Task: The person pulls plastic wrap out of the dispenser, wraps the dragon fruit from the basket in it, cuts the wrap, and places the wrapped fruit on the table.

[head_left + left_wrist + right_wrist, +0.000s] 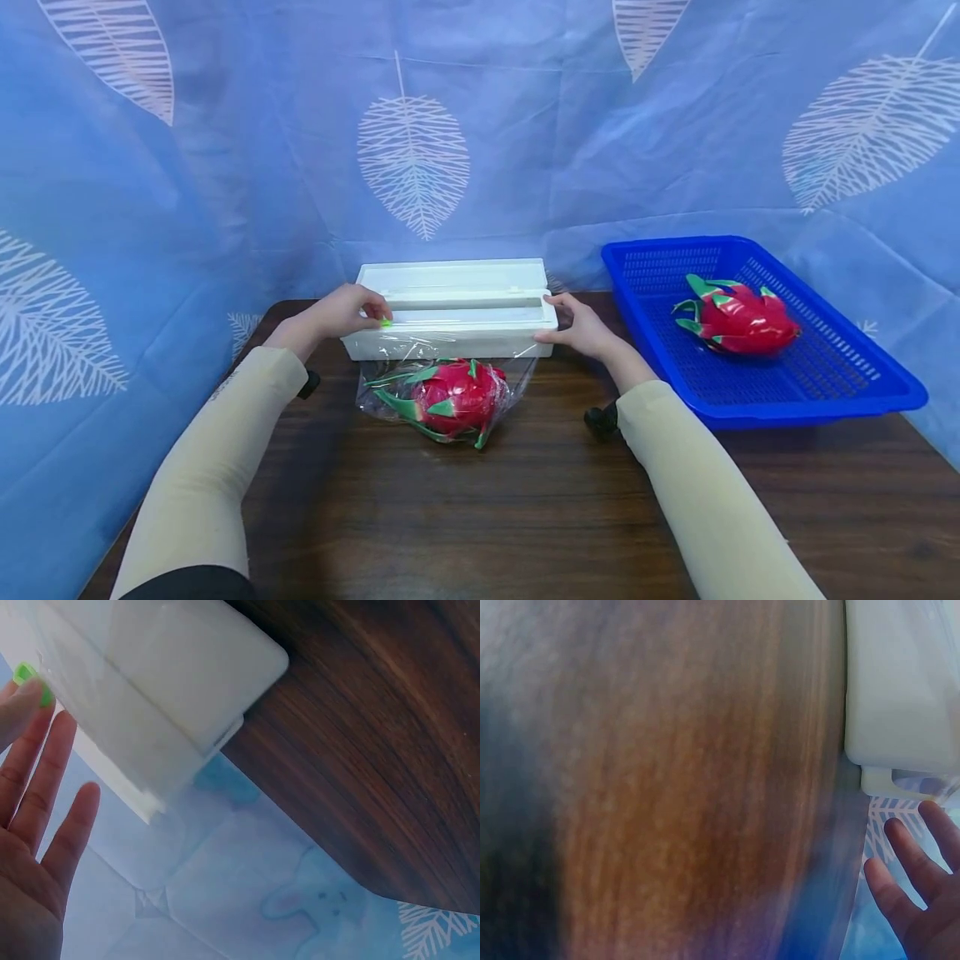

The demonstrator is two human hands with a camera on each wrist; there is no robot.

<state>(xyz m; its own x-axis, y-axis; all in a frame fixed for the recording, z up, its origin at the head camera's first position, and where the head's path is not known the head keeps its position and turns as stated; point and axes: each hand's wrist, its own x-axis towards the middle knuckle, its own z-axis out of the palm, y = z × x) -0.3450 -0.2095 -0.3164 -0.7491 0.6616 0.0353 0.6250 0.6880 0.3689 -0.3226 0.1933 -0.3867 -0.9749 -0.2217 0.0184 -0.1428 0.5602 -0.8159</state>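
A white cling film dispenser (450, 340) lies on the table with its lid (453, 273) raised behind it. At its front left edge, my left hand (347, 312) pinches a small green slide cutter (34, 684) between thumb and index finger; the other fingers extend loosely. My right hand (581, 327) grips the dispenser's right end, thumb at the front and index finger on top. Clear cling film (522, 375) runs down from the dispenser's front edge over a red dragon fruit (459, 398) with green scales, lying just before it.
To the right stands a blue plastic basket (817, 410) with a second dragon fruit (746, 319) in it. The dark wooden table (480, 525) ends near a blue leaf-patterned cloth (495, 150) at the back and left.
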